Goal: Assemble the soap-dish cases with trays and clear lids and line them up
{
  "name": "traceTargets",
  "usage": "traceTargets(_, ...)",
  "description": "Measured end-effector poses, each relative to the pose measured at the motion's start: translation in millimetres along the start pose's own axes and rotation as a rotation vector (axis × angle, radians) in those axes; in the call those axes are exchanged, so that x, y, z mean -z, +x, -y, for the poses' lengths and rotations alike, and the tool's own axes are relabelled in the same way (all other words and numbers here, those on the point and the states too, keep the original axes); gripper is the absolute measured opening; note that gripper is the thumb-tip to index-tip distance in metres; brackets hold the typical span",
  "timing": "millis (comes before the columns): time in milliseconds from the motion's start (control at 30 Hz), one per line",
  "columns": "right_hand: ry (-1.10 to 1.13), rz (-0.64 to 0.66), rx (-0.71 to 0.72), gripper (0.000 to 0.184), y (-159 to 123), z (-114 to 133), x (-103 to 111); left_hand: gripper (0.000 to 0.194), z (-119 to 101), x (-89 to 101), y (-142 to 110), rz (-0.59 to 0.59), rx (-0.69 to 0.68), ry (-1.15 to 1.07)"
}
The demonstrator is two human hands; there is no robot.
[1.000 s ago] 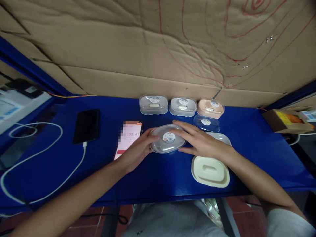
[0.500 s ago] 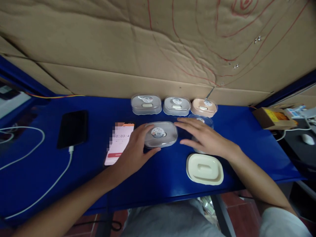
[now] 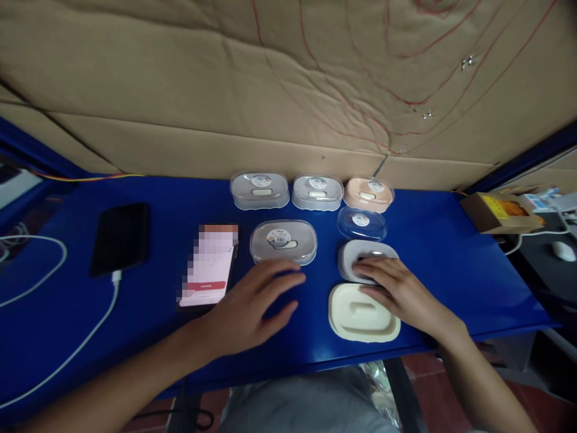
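Observation:
My left hand hovers over the table with its fingers apart, holding nothing. Just beyond its fingertips lies a grey oval box with a clear lid and a round sticker. My right hand reaches over a grey oval container without a clear cover; its fingers are spread across the dark slot on top. Whether they press on it, I cannot tell. The right thumb is over the edge of a cream oval tray, nearer to me. A loose clear lid lies behind the grey container.
Two grey boxes and a peach box line the cardboard wall. A phone with a lit screen lies left of my hand, and a dark device on a white cable farther left. At right stands a cardboard carton.
My left hand has let go of the clear-lidded grey box, which now rests on the table, and drawn back. My right hand has left that box and moved right, onto the uncovered grey container.

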State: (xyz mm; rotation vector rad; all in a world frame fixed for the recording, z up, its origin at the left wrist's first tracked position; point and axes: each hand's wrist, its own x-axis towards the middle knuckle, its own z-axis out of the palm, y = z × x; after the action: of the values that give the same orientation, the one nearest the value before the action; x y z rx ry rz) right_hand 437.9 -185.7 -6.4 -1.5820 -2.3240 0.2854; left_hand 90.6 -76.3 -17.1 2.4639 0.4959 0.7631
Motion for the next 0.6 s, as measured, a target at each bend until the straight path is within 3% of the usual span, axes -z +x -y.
traceTargets(100, 0.026, -0.012, 0.085, 0.039, 21, 14, -16, 0.051, -4, -4.8, -2, 0.268, -0.147, -0.074)
traceTargets(200, 0.044, -0.019, 0.122, 0.04, 43, 26, -23, 0.049, -4, -11.6, -4, 0.363, -0.175, -0.033)
traceTargets(367, 0.13, 0.09, 0.188, 0.041, 63, 18, -8, 0.038, 1, -15.1, -7, 0.359, -0.116, 0.01)
traceTargets(467, 0.127, 0.013, 0.158, 0.038, 60, 15, 1, 0.039, 3, -14.9, -9, 0.304, -0.047, -0.026)
traceTargets(600, 0.068, -0.064, 0.202, 0.032, 49, 32, -4, 0.056, 4, -18.4, -10, 0.205, 0.086, -0.061)
